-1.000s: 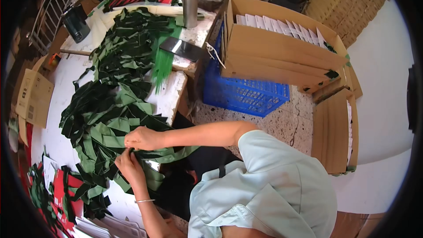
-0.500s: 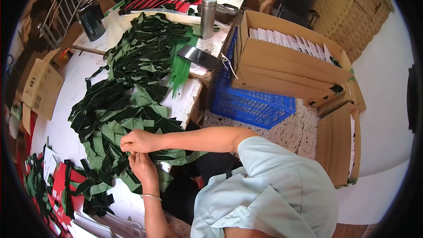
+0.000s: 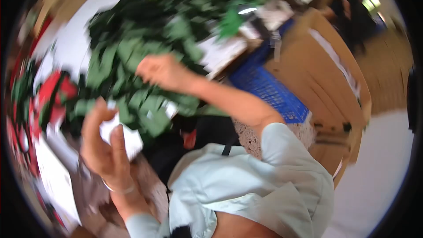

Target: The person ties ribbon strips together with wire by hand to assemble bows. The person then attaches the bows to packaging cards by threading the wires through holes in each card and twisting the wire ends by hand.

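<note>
Although the view is blurred by motion, two bare hands can be made out, one over and one beside a heap of green fabric strips. The heap is spread in dark and lighter greens across the white table, and some strips are draped towards the table's near edge. Over the lighter strips the right hand is seen with its fingers curled; whether they are closed upon a strip or merely touching the heap cannot be told. The left hand is held apart from it, nearer the body, with thumb and fingers spread wide and a clear gap left between them (no strip can be seen in that gap). Its wrist is ringed by a thin bracelet. Beyond the left hand, some red pieces are overlain by green strips. On the far side of the heap a brighter green bundle is set near the table edge. To the right of the table a blue crate is seen, with a large cardboard box just beside it. A pale shirt is worn by the person.
</note>
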The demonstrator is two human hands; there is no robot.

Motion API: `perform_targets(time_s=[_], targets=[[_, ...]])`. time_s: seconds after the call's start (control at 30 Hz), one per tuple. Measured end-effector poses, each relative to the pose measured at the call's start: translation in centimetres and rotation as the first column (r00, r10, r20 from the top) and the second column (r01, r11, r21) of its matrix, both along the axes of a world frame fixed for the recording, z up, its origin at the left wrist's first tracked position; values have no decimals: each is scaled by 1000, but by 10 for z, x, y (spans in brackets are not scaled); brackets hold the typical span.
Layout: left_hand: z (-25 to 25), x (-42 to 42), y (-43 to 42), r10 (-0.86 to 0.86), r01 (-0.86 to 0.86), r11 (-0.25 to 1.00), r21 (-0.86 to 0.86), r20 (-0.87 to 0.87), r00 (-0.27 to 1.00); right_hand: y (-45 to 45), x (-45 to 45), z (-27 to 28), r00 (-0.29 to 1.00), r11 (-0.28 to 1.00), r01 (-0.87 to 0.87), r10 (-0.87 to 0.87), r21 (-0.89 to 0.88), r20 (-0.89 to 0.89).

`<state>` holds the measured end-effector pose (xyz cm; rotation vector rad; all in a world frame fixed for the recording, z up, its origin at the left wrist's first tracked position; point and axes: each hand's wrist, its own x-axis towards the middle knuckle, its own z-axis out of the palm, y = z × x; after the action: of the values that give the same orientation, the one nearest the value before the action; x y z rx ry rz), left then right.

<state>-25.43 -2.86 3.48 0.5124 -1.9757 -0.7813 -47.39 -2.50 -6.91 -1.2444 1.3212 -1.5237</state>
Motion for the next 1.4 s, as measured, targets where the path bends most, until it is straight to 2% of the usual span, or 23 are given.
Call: perform_targets(time_s=[0.03, 0.07, 0.1, 0.17, 0.23, 0.33, 0.53, 0.67, 0.73, 0.8, 0.83, 0.9, 1.0, 1.03, 1.13, 1.3, 1.4], targets=[[17, 2, 8, -14, 16, 1000, 12, -179, 984, 0, -1, 2, 996, 999, 3, 0, 40, -90], [25, 5, 12, -40, 45, 999, 9, -312, 949, 4, 0, 8, 987, 1000, 3, -5, -11, -159], [29, 8, 17, -83, 95, 995, 10, -407, 909, 5, 0, 7, 988, 1000, 1, -3, -13, -155], [27, 6, 20, -157, 192, 981, 17, -506, 848, 6, -2, 4, 979, 999, 7, -13, -31, -204], [22, 2, 20, -190, 253, 966, 44, -540, 820, 8, -2, 5, 984, 1000, 25, -22, 16, -177], [18, -5, 18, -203, 292, 954, 74, -558, 805, 11, -3, 3, 992, 999, 34, -34, -2, -120], [14, -8, 6, -203, 298, 952, 66, -592, 780, 11, -3, 1, 982, 998, 58, -52, 29, -182], [18, -5, -3, -168, 255, 965, 57, -611, 773, 14, 1, 8, 977, 994, 72, -54, 80, -209], [22, -2, -2, -156, 238, 970, 47, -630, 761, 13, -2, 5, 977, 998, 48, -39, 40, -212], [28, 3, 5, -143, 214, 976, 33, -643, 753, 13, -1, 1, 988, 996, 64, -55, 55, -142], [30, 3, 5, -129, 202, 979, 42, -640, 758, 12, 1, 5, 980, 988, 99, -76, 117, -183], [34, 6, 7, -109, 179, 983, 45, -639, 762, 11, -1, -1, 992, 998, 38, -32, 47, -120], [40, 11, 9, -112, 148, 989, 0, -653, 749, 11, -1, -1, 988, 998, 51, -46, 26, -148], [44, 12, 7, -116, 137, 990, -19, -658, 744, 12, 2, 6, 986, 992, 69, -52, 106, -160], [53, 18, 7, -142, 110, 990, -90, -658, 740, 12, 2, 3, 992, 999, 31, -26, 40, -127], [73, 33, 5, -211, 62, 968, -242, -662, 719, 13, 3, 0, 995, 999, 27, -24, 34, -96], [80, 36, -3, -183, 17, 959, -283, -575, 797, 14, 2, 2, 995, 998, 23, -17, 62, -96]])
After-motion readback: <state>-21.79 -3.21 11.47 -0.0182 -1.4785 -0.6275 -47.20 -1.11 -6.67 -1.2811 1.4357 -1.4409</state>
